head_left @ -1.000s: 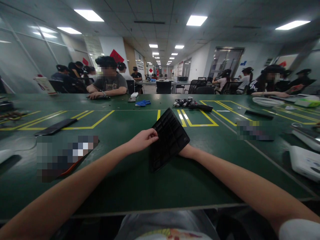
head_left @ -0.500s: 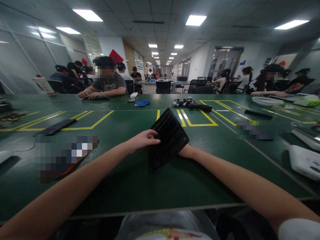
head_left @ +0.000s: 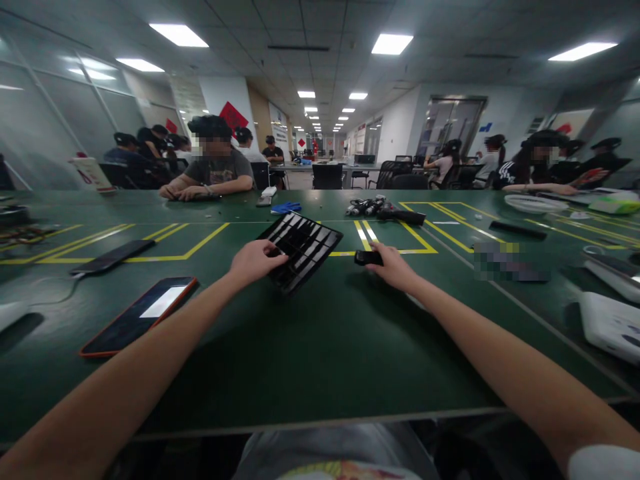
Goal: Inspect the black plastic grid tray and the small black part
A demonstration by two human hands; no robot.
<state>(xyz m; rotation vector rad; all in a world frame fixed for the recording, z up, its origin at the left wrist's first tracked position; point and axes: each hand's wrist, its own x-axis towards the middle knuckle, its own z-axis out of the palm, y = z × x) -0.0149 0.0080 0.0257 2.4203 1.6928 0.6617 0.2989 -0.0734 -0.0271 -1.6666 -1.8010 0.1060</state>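
Observation:
My left hand (head_left: 256, 260) grips the near left edge of a black slotted plastic tray (head_left: 303, 248), which lies almost flat on the green table (head_left: 310, 347) with its compartments facing up. My right hand (head_left: 393, 265) is to the tray's right, fingers closed on a small black part (head_left: 367, 257) that rests on the table beside a yellow line.
A phone with an orange case (head_left: 137, 315) lies near left, a dark phone (head_left: 111, 256) beyond it. Black parts (head_left: 370, 207), a blue glove (head_left: 286, 207) and white devices (head_left: 610, 323) sit around. People work at the far side and right.
The tray, held upright in both hands before, has been laid down farther away. My right hand let go of it and moved right onto the small black part.

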